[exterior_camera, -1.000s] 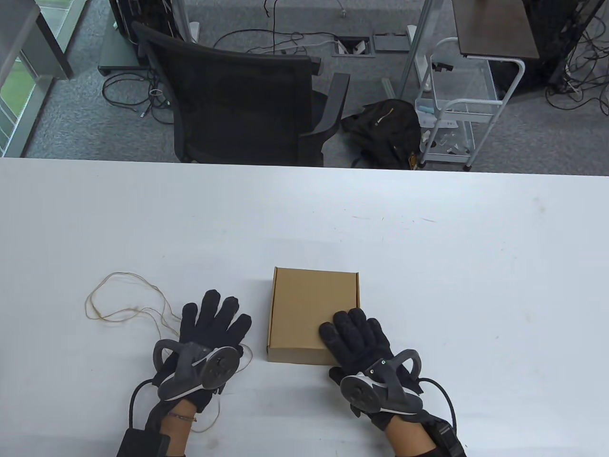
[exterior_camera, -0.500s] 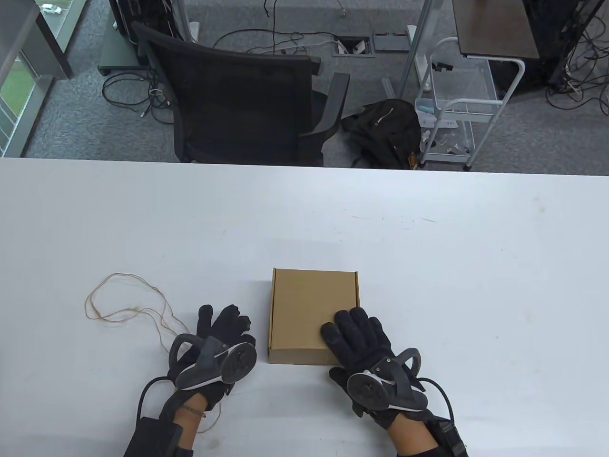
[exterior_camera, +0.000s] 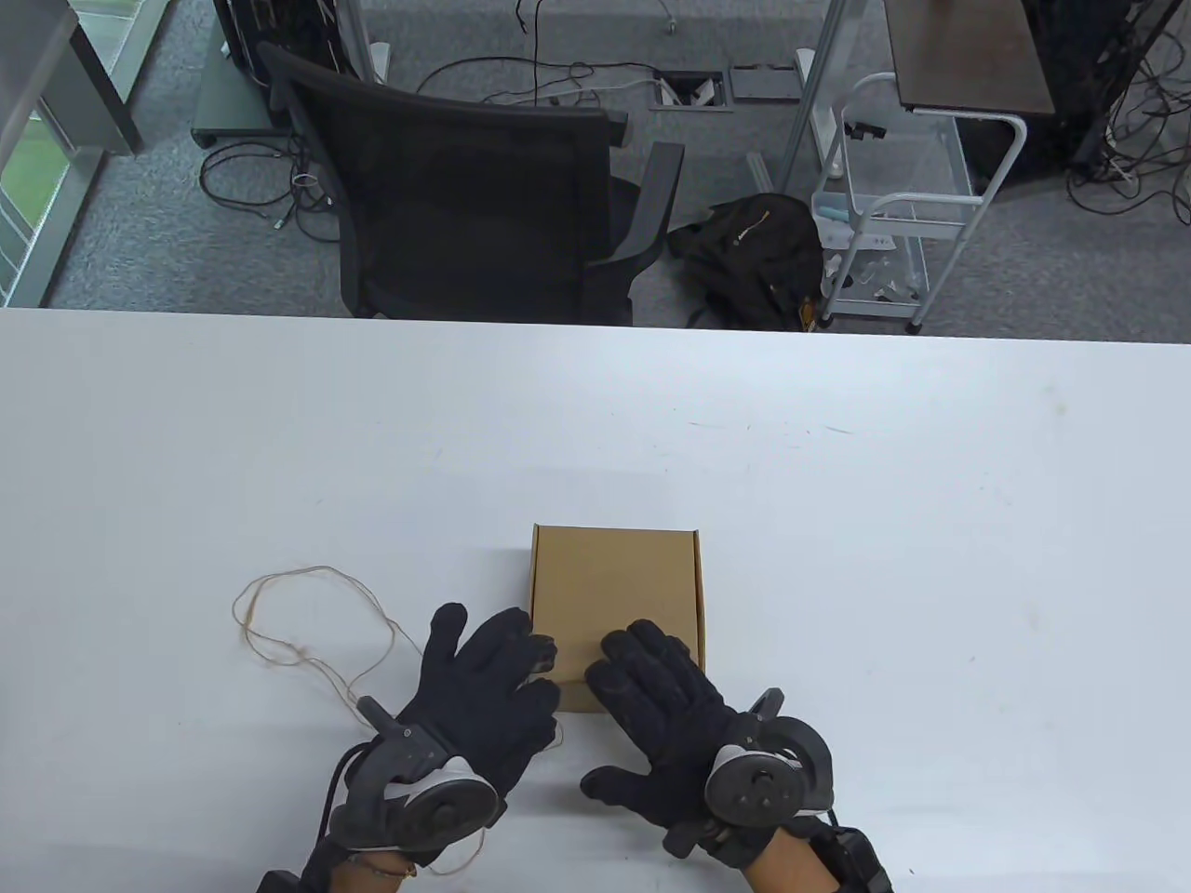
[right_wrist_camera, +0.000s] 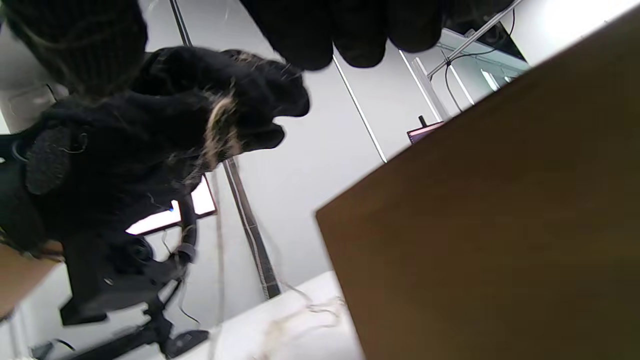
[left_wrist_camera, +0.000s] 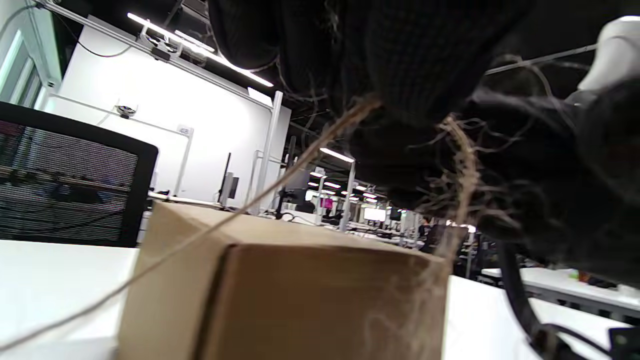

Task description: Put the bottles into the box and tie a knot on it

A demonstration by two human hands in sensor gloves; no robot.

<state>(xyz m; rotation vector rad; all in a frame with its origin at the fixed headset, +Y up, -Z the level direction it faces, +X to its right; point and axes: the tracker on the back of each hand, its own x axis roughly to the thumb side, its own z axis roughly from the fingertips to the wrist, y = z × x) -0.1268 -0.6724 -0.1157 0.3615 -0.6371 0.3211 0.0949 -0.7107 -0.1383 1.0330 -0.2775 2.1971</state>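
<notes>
A closed brown cardboard box (exterior_camera: pixel 614 581) lies on the white table (exterior_camera: pixel 930 558), near its front edge. My left hand (exterior_camera: pixel 493 688) sits at the box's front left corner and pinches a thin tan string (exterior_camera: pixel 326 566), which trails left in a loose loop. The left wrist view shows the string (left_wrist_camera: pixel 280 176) running taut from my fingers (left_wrist_camera: pixel 400 75) past the box (left_wrist_camera: pixel 300 300). My right hand (exterior_camera: pixel 665 698) rests with straight, spread fingers on the front part of the box top, thumb out over the table. In the right wrist view the box (right_wrist_camera: pixel 500 225) fills the right side. No bottle shows.
A black office chair (exterior_camera: pixel 465 205) stands beyond the table's far edge, with a black backpack (exterior_camera: pixel 744 251) and a white wire cart (exterior_camera: pixel 893 214) on the floor to its right. Cables lie on the carpet.
My left hand has moved right to the box's corner, dragging the string loop along with it. My right hand has slid left across the box top and turned.
</notes>
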